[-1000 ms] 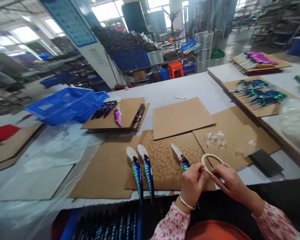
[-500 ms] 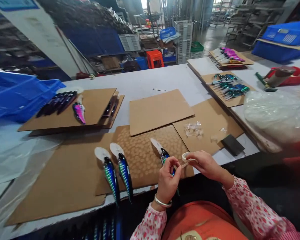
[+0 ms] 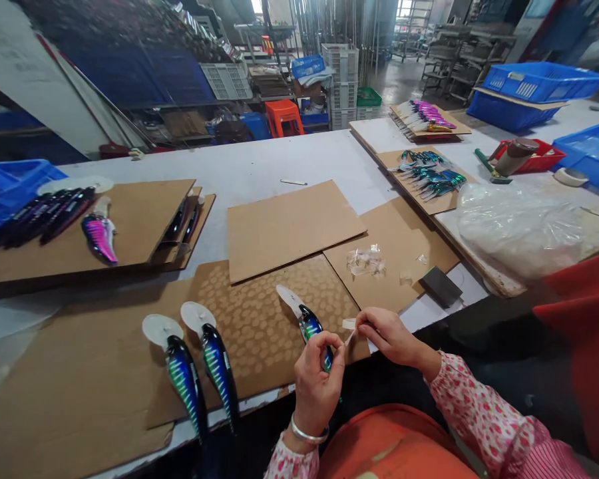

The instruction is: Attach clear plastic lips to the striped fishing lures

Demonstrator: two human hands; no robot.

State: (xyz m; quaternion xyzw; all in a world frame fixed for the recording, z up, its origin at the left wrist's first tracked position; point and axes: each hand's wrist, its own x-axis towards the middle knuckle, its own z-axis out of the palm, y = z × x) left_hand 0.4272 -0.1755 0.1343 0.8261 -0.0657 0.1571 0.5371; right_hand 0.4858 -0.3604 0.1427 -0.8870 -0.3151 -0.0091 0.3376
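My left hand (image 3: 318,376) is closed in a pinch on one end of a thin whitish strip of tape (image 3: 350,336). The fingers of my right hand (image 3: 390,338) are closed on the strip's other end, beside a white piece (image 3: 349,324) that looks like the tape roll seen from its edge. Under my left hand lies a blue-green striped fishing lure (image 3: 310,322) with a clear lip; my fingers hide part of its body. Two similar lures, the left one (image 3: 184,379) and the right one (image 3: 217,362), lie further left, tails past the table edge.
Cardboard sheets (image 3: 294,223) cover much of the white table. Clear plastic pieces (image 3: 367,261) and a dark block (image 3: 441,287) lie to the right. Stacked cardboard with purple and pink lures (image 3: 100,236) stands left. A plastic bag (image 3: 516,226) and blue crates (image 3: 534,83) are at right.
The view has swung right, so the table things appear further left. My right hand has gone from resting over the tape roll with extended fingers to pinching; the left keeps its pinch.
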